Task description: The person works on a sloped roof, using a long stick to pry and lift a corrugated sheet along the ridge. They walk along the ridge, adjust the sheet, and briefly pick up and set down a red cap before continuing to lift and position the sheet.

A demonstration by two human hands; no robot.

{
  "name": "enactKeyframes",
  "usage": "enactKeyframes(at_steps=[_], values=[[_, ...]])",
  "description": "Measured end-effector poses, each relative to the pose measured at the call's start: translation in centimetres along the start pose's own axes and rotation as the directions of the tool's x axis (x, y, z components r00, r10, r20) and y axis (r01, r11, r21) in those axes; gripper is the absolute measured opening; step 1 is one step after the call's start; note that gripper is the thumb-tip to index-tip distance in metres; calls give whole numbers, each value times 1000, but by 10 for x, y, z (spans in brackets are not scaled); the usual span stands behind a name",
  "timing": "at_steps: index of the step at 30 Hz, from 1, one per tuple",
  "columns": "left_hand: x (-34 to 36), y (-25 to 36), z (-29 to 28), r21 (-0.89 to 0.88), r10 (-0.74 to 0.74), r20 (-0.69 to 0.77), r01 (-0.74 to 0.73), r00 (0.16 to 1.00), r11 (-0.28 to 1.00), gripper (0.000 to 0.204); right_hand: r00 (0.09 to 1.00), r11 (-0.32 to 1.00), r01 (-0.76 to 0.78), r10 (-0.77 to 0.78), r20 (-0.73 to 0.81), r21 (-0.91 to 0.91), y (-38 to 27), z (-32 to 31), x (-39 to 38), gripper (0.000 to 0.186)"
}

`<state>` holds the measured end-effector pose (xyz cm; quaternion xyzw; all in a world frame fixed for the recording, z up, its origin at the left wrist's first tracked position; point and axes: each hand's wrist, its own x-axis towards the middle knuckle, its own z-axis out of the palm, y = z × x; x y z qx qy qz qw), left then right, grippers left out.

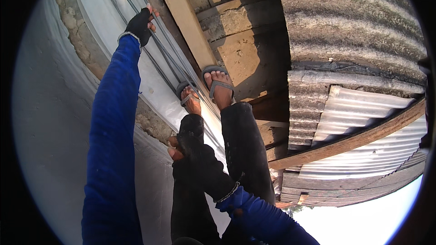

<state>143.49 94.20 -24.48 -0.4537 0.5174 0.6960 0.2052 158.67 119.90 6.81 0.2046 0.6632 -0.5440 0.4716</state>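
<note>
My left hand (140, 25), in a black fingerless glove, reaches out at the upper left. Its fingers curl around at least one of the long thin grey bars (160, 45). Several such bars run lengthwise past my feet over a white sheet (156, 88). My right hand (200, 161), gloved the same way, is close to my knees, beside the rough edge of the grey wall (152, 124). Its bare fingertips are bent inward; whatever they may hold is hidden.
My sandalled feet (221, 93) stand beside a pale wooden beam (188, 18). Right of it, a lower brown surface (238, 59) lies partly in shade. Corrugated roof sheets (349, 27) fill the right side, crossed by a wooden pole (349, 145).
</note>
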Motion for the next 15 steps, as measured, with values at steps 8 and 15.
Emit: enactKeyframes(at_steps=[8, 15], values=[[-36, 18, 13, 40, 9, 38, -11, 999, 999, 47, 1000, 997, 2, -1, -11, 75, -22, -37, 9, 31], [-56, 22, -4, 38, -28, 95, 24, 995, 999, 48, 913, 771, 299, -61, -402, 562, -52, -89, -70, 43]])
